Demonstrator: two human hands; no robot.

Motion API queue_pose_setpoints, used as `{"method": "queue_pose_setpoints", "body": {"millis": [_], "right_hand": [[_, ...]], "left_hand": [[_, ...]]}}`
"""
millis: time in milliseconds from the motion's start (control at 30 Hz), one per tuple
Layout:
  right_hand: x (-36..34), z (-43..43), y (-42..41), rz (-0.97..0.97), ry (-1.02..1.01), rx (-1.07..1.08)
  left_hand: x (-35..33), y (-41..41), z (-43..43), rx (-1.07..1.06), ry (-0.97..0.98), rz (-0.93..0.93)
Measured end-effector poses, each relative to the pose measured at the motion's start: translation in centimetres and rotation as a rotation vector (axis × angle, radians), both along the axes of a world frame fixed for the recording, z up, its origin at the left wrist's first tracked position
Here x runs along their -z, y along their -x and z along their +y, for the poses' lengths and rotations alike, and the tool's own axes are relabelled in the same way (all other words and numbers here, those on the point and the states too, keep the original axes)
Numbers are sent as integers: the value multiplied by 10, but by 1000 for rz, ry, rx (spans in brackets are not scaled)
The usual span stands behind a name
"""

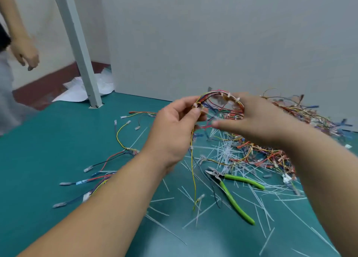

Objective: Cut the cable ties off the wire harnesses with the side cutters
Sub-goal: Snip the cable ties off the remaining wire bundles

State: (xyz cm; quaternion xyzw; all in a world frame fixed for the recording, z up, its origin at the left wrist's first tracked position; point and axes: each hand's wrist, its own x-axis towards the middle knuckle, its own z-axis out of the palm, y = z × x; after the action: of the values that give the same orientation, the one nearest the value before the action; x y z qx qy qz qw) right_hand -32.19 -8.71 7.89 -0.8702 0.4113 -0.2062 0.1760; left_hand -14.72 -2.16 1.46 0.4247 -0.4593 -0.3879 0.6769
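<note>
"Head view, largest first: what lies under you?"

"A green desk [58, 140], with a heap of wire harnesses [280, 136] spread along its far right against the grey wall [213, 34]."

"And your hands?"

"My left hand [174, 125] pinches one wire harness [219, 95] between thumb and fingers [187, 101], raised above the desk. My right hand [251, 119] grips the other end of that arched bundle, fingers hooked in behind it, thumb out."

"Any ties on it?"

"White cable ties [229, 96] band the arch, and a yellow wire [192, 169] hangs from my left grip."

"The side cutters [228, 187]?"

"Lying on the desk below my right hand, green handles spread, untouched, among cut tie strips [226, 150]."
</note>
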Motion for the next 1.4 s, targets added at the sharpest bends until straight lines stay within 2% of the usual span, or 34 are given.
{"method": "queue_pose_setpoints", "body": {"millis": [33,100,167,300,367,467,667,767,833,900,967,1033,1133,1300,1400], "right_hand": [[0,-2,-5,-94,-226,24],[1,-13,-12,-313,-473,93],[-3,-22,-15,-455,-510,106],[-32,-38,-13,-640,-450,161],[-55,-50,-9,-742,-439,228],[-94,-69,3,-863,-376,268],[-163,-116,54,-1101,-88,370],[-180,-144,86,-1167,-11,556],[-180,-160,106,-994,90,676],[-170,-168,119,-720,285,726],[-147,-166,127,-533,551,699],[-110,-159,130,-306,644,604],[-45,-153,135,31,517,535],[31,-150,154,354,197,590],[54,-144,164,596,148,622]], "left_hand": [[-5,-1,-2,-5,23,-26],[-10,-5,-3,-40,37,-92],[-9,-9,-4,-110,31,-174],[10,-18,-2,-392,-12,-482],[22,-20,0,-426,-30,-507],[46,-20,5,-347,-127,-563],[97,-2,16,-117,-297,-1008],[115,3,17,-81,-348,-1164],[121,4,17,-84,-350,-1229],[124,4,18,-97,-333,-1239],[127,4,18,-116,-308,-1226],[126,4,18,-128,-291,-1218],[126,5,19,-120,-291,-1223],[123,2,22,-84,-267,-1159],[114,-2,25,-80,-174,-1087]]}}
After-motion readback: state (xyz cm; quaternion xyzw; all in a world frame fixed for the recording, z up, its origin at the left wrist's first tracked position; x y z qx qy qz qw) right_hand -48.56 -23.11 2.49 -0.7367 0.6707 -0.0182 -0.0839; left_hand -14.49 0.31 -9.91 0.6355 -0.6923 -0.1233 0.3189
